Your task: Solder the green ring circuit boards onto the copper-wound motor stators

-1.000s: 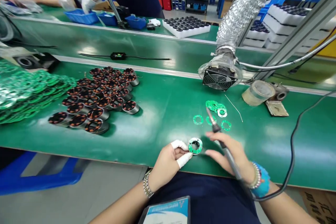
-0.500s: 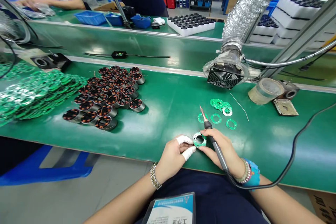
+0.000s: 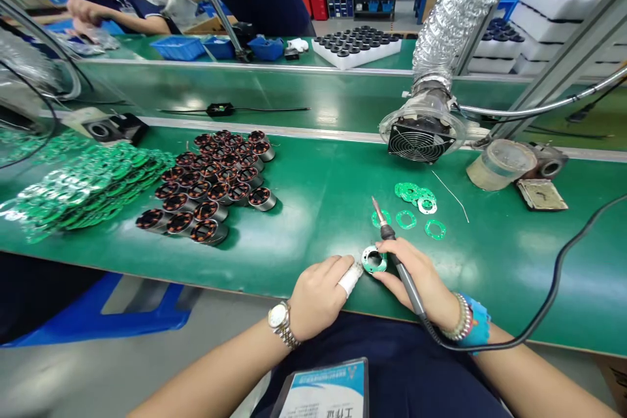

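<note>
Head view, ringed part: a round part faced with a green-and-white ring (image 3: 375,268) is near the front edge of the green table (image 3: 313,222), between the two hands.
Right hand: the right hand (image 3: 424,284) pinches the round part between thumb and forefinger, and also holds a soldering iron (image 3: 407,281), its tip pointing away from the person.
Left hand: the left hand (image 3: 321,294), fingers curled together, is beside the part; whether it pinches anything cannot be told.
Loose rings: three green rings (image 3: 435,229) lie beyond the right hand, near a small ring pile (image 3: 416,196).
Fan: a black fan (image 3: 417,143) hangs beneath a foil duct (image 3: 448,19).
Left side: coil-topped cylinders (image 3: 210,186) stand beside stacked green boards (image 3: 98,186).
</note>
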A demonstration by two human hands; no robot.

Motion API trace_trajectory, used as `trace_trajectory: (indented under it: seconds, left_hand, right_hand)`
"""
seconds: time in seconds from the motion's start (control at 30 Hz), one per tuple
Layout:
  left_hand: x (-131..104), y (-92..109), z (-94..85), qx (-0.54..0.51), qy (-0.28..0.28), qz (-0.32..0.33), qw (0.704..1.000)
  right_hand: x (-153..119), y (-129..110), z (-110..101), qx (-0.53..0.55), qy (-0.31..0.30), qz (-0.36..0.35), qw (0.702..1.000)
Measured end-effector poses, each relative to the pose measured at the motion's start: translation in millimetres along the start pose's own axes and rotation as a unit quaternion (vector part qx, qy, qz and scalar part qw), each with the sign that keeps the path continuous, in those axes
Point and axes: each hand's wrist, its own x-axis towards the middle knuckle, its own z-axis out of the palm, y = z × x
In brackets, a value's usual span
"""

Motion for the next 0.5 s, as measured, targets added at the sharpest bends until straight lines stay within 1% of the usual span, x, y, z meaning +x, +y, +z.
trace_trajectory:
  seconds: [0.07, 0.23, 0.3, 0.33, 0.4, 0.47, 0.5]
  left_hand:
    - [2.6, -1.4, -2.4, 0.015, -0.010, 0.025, 1.000]
    - [7.5, -1.4, -6.6, 0.024, -0.017, 0.056, 0.998]
    - [8.4, -0.5, -6.2, 0.025, -0.020, 0.061, 0.998]
    - [9.3, 0.0, -5.6, 0.024, -0.027, 0.054, 0.998]
    - [12.6, 0.9, -3.5, 0.009, -0.056, 0.008, 0.998]
    - [17.8, 1.1, -0.8, -0.052, -0.104, -0.090, 0.989]
    - [20.7, 0.8, 0.6, -0.111, -0.134, -0.148, 0.974]
  right_hand:
    - [0.1, -0.2, -0.2, 0.003, 0.000, 0.001, 1.000]
    - [0.6, -1.2, -0.8, 0.006, 0.000, -0.001, 1.000]
    - [0.4, -1.8, -1.1, 0.003, 0.001, -0.002, 1.000]
    - [0.3, -2.1, -1.3, 0.000, 0.001, -0.002, 1.000]
    - [0.0, -2.7, -1.4, -0.006, 0.000, -0.002, 1.000]
    - [-0.1, -2.8, -1.2, -0.011, -0.001, -0.003, 1.000]
    - [0.0, -2.6, -0.9, -0.014, -0.003, -0.004, 1.000]
